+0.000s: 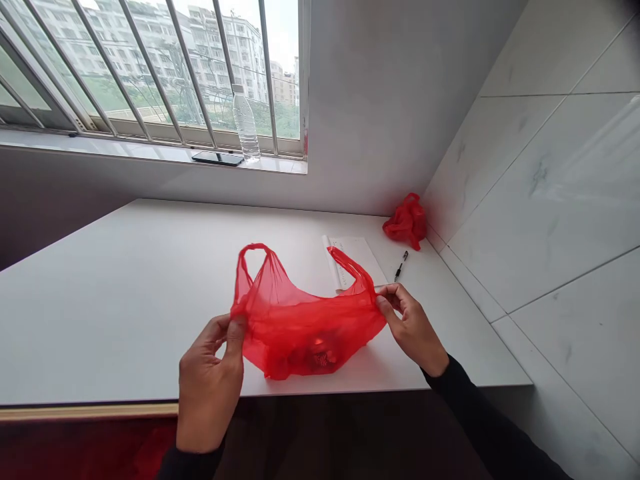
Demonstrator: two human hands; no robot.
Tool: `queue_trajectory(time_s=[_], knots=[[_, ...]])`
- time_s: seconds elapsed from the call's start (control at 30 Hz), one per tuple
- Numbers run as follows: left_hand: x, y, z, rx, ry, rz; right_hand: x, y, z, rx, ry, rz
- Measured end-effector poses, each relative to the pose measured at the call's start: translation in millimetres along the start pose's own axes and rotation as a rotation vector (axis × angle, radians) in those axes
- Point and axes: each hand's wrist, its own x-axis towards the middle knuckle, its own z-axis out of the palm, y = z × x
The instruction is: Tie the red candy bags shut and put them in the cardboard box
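A thin, see-through red plastic bag [310, 317] is spread wide between my hands near the table's front edge. My left hand [213, 377] pinches its left side, thumb in front. At the right side, my right hand [407, 323] grips the bag just below one handle between thumb and fingers. Both handle loops stand up, the left one open in a ring and the right one leaning. Something dark with a patterned round part shows through the bottom of the bag, but its kind cannot be made out.
Behind the bag, a white paper booklet [363, 257] lies on the white table [125, 300], with a black pen [401, 265] beside it. A crumpled red bag [406, 222] sits in the corner by the tiled wall. The windowsill holds a clear bottle [245, 127] and a dark phone [217, 159].
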Motion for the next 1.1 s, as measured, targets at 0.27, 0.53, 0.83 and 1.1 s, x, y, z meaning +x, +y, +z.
queue_trajectory(time_s=[0.27, 0.53, 0.83, 1.1], knots=[[-13, 38, 0, 0.000, -0.095, -0.024, -15, -26, 11, -0.067, 0.178, -0.189], [-9, 29, 3, 0.120, -0.105, 0.004, -3, -50, 39, -0.348, -0.277, -0.525], [-32, 43, 4, -0.184, -0.115, -0.054, -14, -55, 41, -0.523, -0.297, -0.600], [-38, 40, 2, -0.140, -0.090, -0.090, -38, -68, 37, -0.454, -0.474, -0.555]])
